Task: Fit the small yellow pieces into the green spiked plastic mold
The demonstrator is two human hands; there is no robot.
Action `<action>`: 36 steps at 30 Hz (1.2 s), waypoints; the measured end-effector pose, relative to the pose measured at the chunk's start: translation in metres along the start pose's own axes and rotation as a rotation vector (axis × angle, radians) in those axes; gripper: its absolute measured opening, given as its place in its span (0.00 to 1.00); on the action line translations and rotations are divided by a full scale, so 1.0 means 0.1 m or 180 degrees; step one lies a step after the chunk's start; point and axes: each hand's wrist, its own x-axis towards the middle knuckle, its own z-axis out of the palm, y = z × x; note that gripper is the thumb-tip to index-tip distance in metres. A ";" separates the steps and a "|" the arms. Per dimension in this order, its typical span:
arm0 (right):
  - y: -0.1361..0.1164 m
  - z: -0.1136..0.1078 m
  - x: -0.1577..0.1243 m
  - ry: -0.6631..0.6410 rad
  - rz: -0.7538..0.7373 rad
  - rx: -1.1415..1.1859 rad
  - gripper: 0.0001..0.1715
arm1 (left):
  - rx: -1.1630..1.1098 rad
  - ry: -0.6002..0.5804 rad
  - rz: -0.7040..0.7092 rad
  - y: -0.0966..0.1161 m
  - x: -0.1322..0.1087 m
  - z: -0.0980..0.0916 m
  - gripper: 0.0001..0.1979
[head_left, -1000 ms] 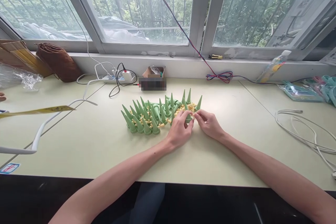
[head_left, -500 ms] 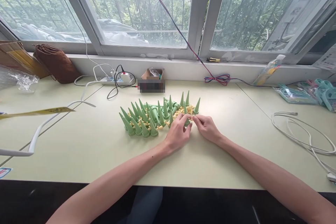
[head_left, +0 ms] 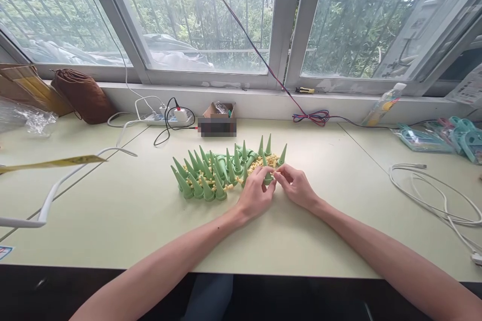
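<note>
My left hand [head_left: 256,191] curls its thumb and fingers around the base of a green plastic plant-watering spike [head_left: 267,179], whose pointed tip stands up above the fingers. Close beside it, my right hand [head_left: 295,185] pinches thumb and forefinger together at the side of that spike; whatever is between those fingertips is too small and hidden to make out. Several more green spikes [head_left: 187,189] stand upright in a cluster to the left, and others lie on their sides behind. Small yellow plastic fittings [head_left: 257,162] are heaped among them, partly covered by my left hand.
Against the sill are a power strip [head_left: 156,119], a small cardboard box [head_left: 210,110] and a bundled cable [head_left: 318,117]. A bottle [head_left: 384,104], teal plastic items [head_left: 424,138] and a white cable [head_left: 433,200] lie right. A brown pouch [head_left: 83,95] sits left on the pale table [head_left: 301,241].
My right hand's fingers have shifted slightly and bent more, staying against the spike. My left hand keeps its hold. The whole view has tipped a little.
</note>
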 end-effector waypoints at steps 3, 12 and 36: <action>0.02 0.00 0.00 -0.0004 0.0001 0.0032 0.18 | -0.0030 -0.0039 -0.0014 0.01 0.00 -0.01 0.07; 0.06 0.01 0.01 0.0015 -0.0048 0.0026 0.21 | 0.0042 -0.0073 0.0004 0.00 0.00 0.01 0.07; 0.03 -0.01 0.02 0.0230 0.0077 -0.0052 0.23 | 0.0085 -0.0137 -0.0079 -0.02 0.01 0.02 0.10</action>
